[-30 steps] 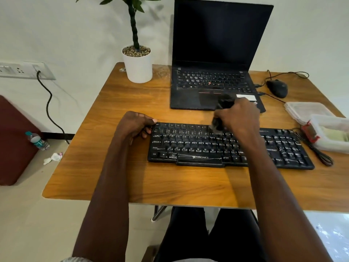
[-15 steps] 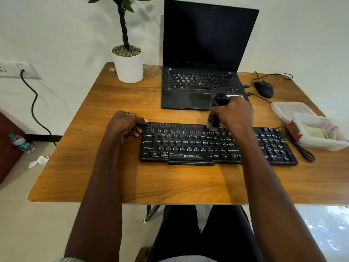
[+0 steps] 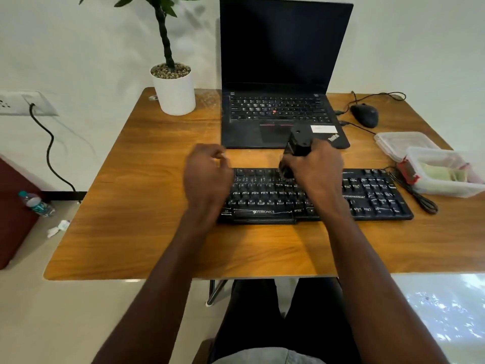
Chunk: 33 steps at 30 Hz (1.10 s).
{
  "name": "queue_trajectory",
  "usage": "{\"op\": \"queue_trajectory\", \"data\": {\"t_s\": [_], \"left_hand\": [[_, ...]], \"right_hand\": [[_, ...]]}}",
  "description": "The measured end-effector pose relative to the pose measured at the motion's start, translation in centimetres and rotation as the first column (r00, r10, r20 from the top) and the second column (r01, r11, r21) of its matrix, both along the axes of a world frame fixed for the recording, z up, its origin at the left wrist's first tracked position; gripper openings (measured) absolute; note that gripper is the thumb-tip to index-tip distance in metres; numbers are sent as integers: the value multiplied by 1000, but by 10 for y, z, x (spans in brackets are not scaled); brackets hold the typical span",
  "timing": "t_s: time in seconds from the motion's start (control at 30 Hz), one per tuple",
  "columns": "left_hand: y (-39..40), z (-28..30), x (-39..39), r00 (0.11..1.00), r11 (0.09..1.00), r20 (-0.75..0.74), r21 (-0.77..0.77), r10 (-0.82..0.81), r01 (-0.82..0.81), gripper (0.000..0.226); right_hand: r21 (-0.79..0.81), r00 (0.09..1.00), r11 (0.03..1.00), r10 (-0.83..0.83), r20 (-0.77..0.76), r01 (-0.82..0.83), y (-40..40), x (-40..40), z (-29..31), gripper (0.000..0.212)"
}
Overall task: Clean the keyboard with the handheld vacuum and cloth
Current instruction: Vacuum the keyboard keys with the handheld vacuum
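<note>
Vacuuming step: right hand [image 3: 316, 164] grips vacuum [image 3: 298, 145], nozzle on keyboard's [image 3: 367, 195] top row, mid-surface. Left hand [image 3: 207, 174] loosely curled, empty, over keyboard's left end. Next: sweep remaining rows, then cloth.

The person's arms are bare to the frame edge; black trousers [image 3: 286, 316] and a pale grey shirt hem [image 3: 265, 357] show.

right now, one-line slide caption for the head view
Right hand holds a handheld vacuum on the black keyboard's top rows; left hand hovers beside it.
</note>
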<state>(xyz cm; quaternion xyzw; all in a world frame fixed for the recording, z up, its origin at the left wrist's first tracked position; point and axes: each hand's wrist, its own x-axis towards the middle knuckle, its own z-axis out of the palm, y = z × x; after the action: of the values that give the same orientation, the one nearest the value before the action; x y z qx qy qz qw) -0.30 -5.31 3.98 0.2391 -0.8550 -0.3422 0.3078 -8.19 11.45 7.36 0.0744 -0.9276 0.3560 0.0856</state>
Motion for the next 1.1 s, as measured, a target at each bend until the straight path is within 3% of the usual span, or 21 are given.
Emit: {"op": "queue_trajectory", "data": {"t_s": [0.1, 0.2, 0.27, 0.37, 0.5, 0.57, 0.67, 0.77, 0.87, 1.03, 1.1], "left_hand": [[79, -1, 35, 929, 881, 16, -312, -370, 356, 20], [119, -36, 69, 861, 761, 172, -408, -479, 505, 36], [123, -52, 68, 884, 797, 257, -386, -390, 464, 50], [110, -50, 51, 919, 863, 276, -347, -282, 368, 56], [71, -47, 42, 942, 947, 319, -256, -105, 192, 67], [64, -45, 49, 948, 958, 313, -251, -55, 138, 69], [86, -45, 70, 942, 864, 270, -406, -197, 297, 58], [106, -58, 83, 905, 792, 273, -445, -325, 418, 51], [106, -60, 80, 912, 828, 303, -407, -275, 385, 46], [106, -51, 67, 936, 853, 183, -386, -301, 351, 26], [105, -53, 63, 949, 861, 123, -400, -289, 314, 20]], "right_hand": [[-57, 995, 995, 88, 44, -85, 8, 12, -3, 24], [-47, 998, 998, -53, -46, 51, 24, 18, -6, 27], [-56, 992, 995, -86, -97, 80, 26, 23, -9, 28], [-57, 998, 998, 19, -54, -22, 25, 32, -14, 25], [-85, 993, 992, -102, -56, 97, 51, 35, -12, 29], [-66, 992, 995, -85, -97, 79, 52, 42, -14, 31], [-107, 994, 989, 93, -54, -98, 37, 59, -24, 29], [-137, 998, 991, -14, -62, 6, 47, 58, -25, 28], [-112, 977, 976, -197, -87, 187, 61, 57, -18, 28], [-144, 998, 989, 30, 60, -21, 39, 69, -16, 26], [-117, 999, 993, -13, 40, 17, 49, 65, -13, 24]]}}
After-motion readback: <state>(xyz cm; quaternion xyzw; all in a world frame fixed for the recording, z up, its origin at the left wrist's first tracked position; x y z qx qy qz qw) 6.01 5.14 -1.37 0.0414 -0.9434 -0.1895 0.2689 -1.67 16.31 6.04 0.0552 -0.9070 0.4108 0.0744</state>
